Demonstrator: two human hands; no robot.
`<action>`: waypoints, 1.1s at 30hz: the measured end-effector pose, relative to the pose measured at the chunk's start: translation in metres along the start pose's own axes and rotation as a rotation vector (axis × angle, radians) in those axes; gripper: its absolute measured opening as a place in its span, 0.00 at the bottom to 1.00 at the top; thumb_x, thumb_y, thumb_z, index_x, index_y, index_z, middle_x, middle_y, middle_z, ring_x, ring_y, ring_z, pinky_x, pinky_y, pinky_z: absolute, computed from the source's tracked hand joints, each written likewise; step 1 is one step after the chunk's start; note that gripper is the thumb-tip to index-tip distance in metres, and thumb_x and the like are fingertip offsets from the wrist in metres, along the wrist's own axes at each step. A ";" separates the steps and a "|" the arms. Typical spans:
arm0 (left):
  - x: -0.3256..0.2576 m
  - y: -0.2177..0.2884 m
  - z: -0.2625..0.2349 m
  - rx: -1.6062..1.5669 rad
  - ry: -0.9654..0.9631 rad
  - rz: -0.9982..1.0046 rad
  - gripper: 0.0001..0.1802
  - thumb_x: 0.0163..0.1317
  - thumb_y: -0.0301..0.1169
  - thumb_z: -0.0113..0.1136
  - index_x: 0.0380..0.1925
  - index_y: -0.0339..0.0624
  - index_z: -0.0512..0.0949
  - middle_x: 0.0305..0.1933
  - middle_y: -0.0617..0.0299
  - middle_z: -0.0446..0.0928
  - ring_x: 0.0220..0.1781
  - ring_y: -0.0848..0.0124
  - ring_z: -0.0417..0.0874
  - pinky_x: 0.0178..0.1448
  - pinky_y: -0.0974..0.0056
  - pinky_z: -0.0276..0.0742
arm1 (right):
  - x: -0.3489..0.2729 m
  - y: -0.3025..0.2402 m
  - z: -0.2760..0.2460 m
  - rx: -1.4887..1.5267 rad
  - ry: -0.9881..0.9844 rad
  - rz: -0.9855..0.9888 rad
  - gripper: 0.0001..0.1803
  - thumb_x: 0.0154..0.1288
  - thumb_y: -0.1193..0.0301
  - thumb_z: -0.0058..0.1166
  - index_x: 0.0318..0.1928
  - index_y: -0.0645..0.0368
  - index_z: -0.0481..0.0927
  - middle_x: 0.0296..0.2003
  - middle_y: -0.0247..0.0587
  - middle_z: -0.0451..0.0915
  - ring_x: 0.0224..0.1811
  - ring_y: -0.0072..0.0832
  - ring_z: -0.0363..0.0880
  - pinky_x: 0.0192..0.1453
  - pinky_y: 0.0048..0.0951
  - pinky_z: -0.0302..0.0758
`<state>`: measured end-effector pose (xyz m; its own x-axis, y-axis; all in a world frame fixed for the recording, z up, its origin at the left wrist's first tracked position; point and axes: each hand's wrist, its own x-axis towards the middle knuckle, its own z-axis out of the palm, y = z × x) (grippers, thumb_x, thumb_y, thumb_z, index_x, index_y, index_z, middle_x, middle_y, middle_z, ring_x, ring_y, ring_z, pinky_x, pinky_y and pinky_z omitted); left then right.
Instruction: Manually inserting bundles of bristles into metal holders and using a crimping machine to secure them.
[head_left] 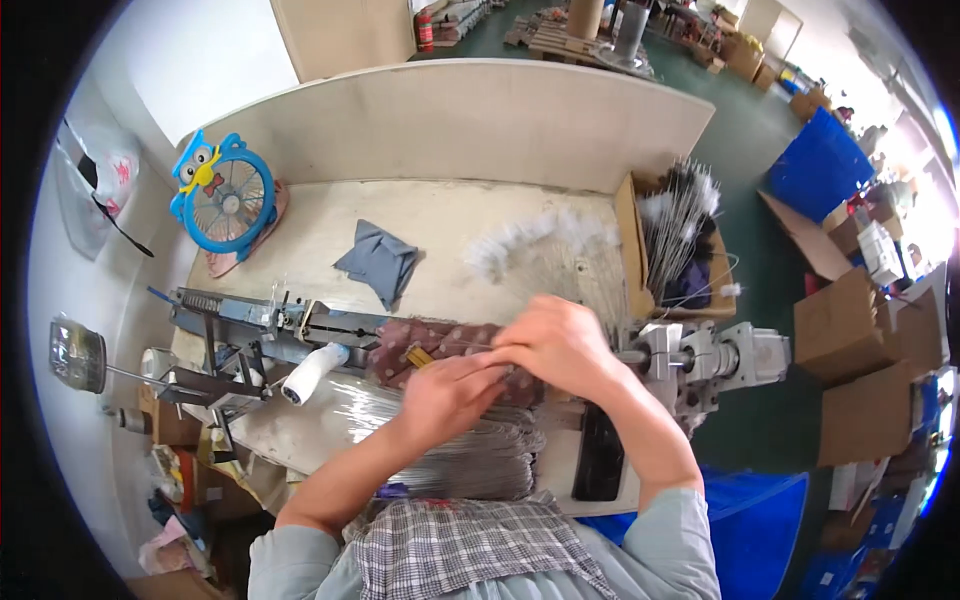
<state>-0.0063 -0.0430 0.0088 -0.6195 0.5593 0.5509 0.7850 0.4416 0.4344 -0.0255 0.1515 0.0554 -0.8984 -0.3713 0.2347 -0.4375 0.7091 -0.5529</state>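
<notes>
Left forearm (pixel 350 465): rising from the lower left, slanting inward and away from the checked apron (pixel 470 550).
Left hand (pixel 455 398): back upward, low over the near side of the dotted cloth (pixel 400 340), pointing right and slightly away.
Left fingers (pixel 483 370): stretched out side by side, aimed at the other hand; whether closed on anything, cannot tell.
Right forearm (pixel 655 430): coming up from the lower right, leaning left, steeper than the left one.
Right hand (pixel 560 343): arched at the knuckles, higher and farther out than the left, directed down and left.
Right fingers (pixel 515 348): curled and bunched close to the left fingertips; contact and any held piece hidden, so cannot tell.
Dotted cloth: under and around both hands, brownish with pale spots, with a yellow piece (pixel 418 356) just left of the left hand.
Wire bundle (pixel 490 462): on the near side of the cloth, between the forearms.
Black slab (pixel 598 455): just left of the right forearm.
Metal machine part (pixel 690 360): to the right of the right hand.
Tabletop (pixel 320 225): beneath it all, also bearing a folded grey-blue cloth (pixel 380 262) beyond the hands and a blue fan (pixel 228 205) at far left.
</notes>
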 end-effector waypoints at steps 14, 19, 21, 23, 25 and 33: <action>-0.083 -0.023 -0.087 -1.178 0.598 -1.251 0.25 0.66 0.50 0.47 0.33 0.35 0.77 0.26 0.58 0.78 0.25 0.71 0.76 0.31 0.69 0.72 | 0.074 -0.068 0.094 -0.062 -0.053 -0.150 0.06 0.50 0.65 0.58 0.26 0.52 0.83 0.26 0.31 0.80 0.40 0.34 0.74 0.41 0.36 0.73; -0.066 -0.034 -0.067 -0.099 -0.252 -1.127 0.27 0.54 0.54 0.61 0.24 0.35 0.82 0.23 0.56 0.80 0.25 0.69 0.80 0.29 0.64 0.72 | 0.078 -0.083 0.085 -0.149 -0.163 -0.045 0.07 0.49 0.65 0.58 0.26 0.53 0.83 0.26 0.32 0.80 0.40 0.34 0.74 0.41 0.36 0.73; -0.071 -0.040 -0.063 -0.151 -0.189 -1.139 0.28 0.51 0.54 0.63 0.22 0.34 0.81 0.21 0.56 0.79 0.25 0.69 0.80 0.29 0.64 0.72 | 0.079 -0.079 0.085 -0.141 -0.142 -0.053 0.06 0.49 0.65 0.58 0.26 0.53 0.83 0.26 0.34 0.80 0.40 0.35 0.74 0.40 0.37 0.73; -0.075 -0.045 -0.057 -0.195 -0.128 -1.155 0.28 0.48 0.54 0.65 0.21 0.33 0.81 0.18 0.56 0.78 0.24 0.70 0.80 0.30 0.64 0.72 | 0.078 -0.076 0.083 -0.161 -0.105 -0.112 0.06 0.51 0.66 0.58 0.27 0.53 0.83 0.27 0.35 0.80 0.40 0.35 0.74 0.41 0.37 0.73; -0.077 -0.047 -0.047 -0.345 -0.052 -1.149 0.20 0.53 0.43 0.66 0.26 0.31 0.81 0.24 0.58 0.80 0.26 0.75 0.78 0.31 0.67 0.73 | 0.067 -0.070 0.078 -0.075 -0.025 -0.151 0.06 0.51 0.67 0.58 0.29 0.54 0.83 0.27 0.35 0.80 0.40 0.35 0.75 0.41 0.36 0.73; -0.074 -0.030 -0.005 -1.087 0.451 -0.952 0.07 0.54 0.23 0.53 0.33 0.37 0.67 0.21 0.59 0.73 0.25 0.70 0.78 0.29 0.67 0.74 | 0.003 -0.055 0.066 0.077 0.203 -0.246 0.08 0.53 0.73 0.60 0.35 0.60 0.81 0.28 0.40 0.79 0.32 0.38 0.78 0.35 0.35 0.76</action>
<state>0.0155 -0.1011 -0.0416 -0.9878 0.0279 -0.1531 -0.1538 -0.3265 0.9326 -0.0015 0.0720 0.0335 -0.7588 -0.3937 0.5188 -0.6452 0.5628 -0.5167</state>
